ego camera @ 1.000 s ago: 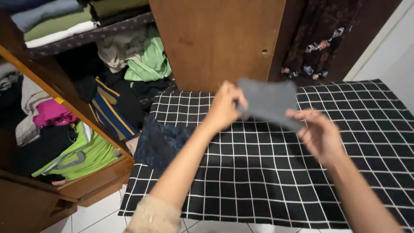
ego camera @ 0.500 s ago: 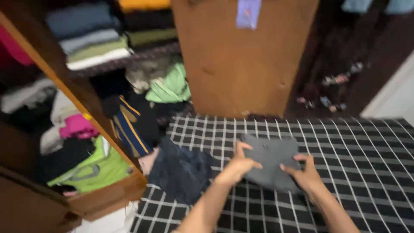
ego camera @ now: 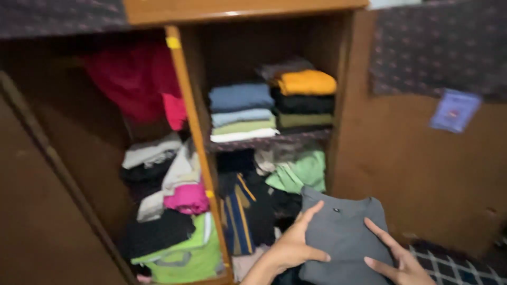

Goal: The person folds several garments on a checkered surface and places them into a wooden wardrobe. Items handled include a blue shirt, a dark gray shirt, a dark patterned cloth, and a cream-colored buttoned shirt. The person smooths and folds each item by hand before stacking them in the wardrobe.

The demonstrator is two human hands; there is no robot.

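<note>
Wardrobe point(ego camera: 174, 79): stood open, its shelves packed with clothes; a neat folded stack point(ego camera: 242, 112) was seen on the middle shelf, looser heaps below.
Grey garment point(ego camera: 343, 237): folded flat and held up in front of the lower shelf, between both hands; judged light, soft and limp, likely to sag or unfold unless supported from beneath along both side edges.
Left hand point(ego camera: 293, 245): spread against the garment's left edge, thumb on top, gripping it.
Right hand point(ego camera: 393, 258): laid with fingers extended on the right edge, holding it.
</note>
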